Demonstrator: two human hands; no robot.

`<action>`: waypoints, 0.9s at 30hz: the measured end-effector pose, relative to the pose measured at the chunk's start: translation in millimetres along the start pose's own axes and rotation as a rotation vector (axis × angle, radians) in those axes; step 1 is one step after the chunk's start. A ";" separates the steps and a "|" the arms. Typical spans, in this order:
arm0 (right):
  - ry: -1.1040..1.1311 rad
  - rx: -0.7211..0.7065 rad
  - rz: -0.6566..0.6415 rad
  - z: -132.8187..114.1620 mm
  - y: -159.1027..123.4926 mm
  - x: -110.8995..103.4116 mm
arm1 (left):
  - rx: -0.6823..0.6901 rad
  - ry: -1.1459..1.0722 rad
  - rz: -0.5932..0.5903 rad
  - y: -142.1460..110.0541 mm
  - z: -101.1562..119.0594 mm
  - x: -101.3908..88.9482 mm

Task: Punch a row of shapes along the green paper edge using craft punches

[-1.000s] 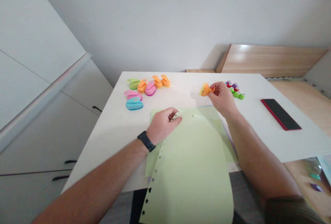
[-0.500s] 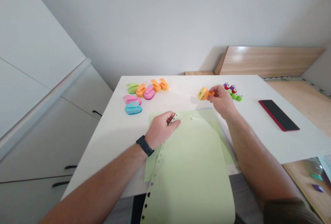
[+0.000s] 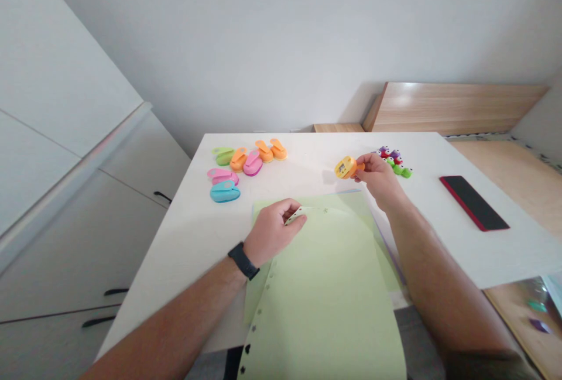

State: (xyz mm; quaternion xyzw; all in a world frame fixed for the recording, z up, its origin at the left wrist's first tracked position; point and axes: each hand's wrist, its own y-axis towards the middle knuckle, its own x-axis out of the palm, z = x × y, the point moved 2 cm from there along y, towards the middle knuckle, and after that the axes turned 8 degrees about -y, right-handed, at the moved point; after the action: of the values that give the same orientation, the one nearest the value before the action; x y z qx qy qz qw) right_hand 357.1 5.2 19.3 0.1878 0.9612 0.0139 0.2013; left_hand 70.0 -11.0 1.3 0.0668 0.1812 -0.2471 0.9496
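My left hand (image 3: 276, 229) pinches the top left corner of a pale green paper sheet (image 3: 329, 292) between thumb and fingers. Small shapes are punched along the sheet's left edge, and a flower-like hole shows near its top edge. The sheet's lower end bends down past the table's front edge. In my right hand (image 3: 378, 178), raised over the table, is an orange craft punch (image 3: 346, 167), its yellowish underside turned toward me. More green paper (image 3: 386, 257) lies flat beneath the held sheet.
Several craft punches, among them a blue one (image 3: 225, 191) and a pink one (image 3: 253, 163), sit at the table's back left. Small green and purple googly-eyed items (image 3: 399, 167) lie behind my right hand. A black object with a red edge (image 3: 474, 202) rests at right.
The orange punch has turned slightly in my right hand, showing more of its underside. My left hand keeps its grip on the sheet. The whole view has shifted slightly.
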 end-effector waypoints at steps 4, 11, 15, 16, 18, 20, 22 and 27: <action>0.037 -0.007 -0.022 -3.1 0.5 0.2 | 0.001 -0.024 -0.010 0.0 1.7 -0.7; -0.244 -0.136 0.028 -12.2 -5.3 1.0 | 0.013 -0.028 0.000 -0.3 1.8 -1.1; -0.519 -0.211 -0.009 -16.0 -11.2 5.0 | 0.011 -0.005 -0.002 -0.4 2.3 -1.6; -0.535 -0.224 -0.004 -16.6 -11.7 5.5 | 0.011 -0.005 -0.002 -0.5 2.4 -1.6; -0.535 -0.225 0.005 -16.9 -11.5 5.7 | 0.012 -0.011 -0.002 -0.7 2.7 -1.6; -0.532 -0.217 0.040 -16.5 -10.2 4.6 | 0.015 -0.017 0.001 -0.8 3.1 -1.7; -0.545 -0.227 0.083 -16.0 -8.8 3.1 | 0.019 -0.023 0.001 -0.9 3.5 -1.9; -0.589 -0.264 0.071 -12.9 -6.9 3.6 | 0.027 -0.024 -0.004 -0.7 2.0 -1.7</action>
State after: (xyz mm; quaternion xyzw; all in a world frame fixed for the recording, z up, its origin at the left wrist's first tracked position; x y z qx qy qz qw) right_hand 346.6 0.6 29.1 0.1897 0.8443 0.0904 0.4929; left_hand 68.9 -11.3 3.8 0.0763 0.1665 -0.2520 0.9502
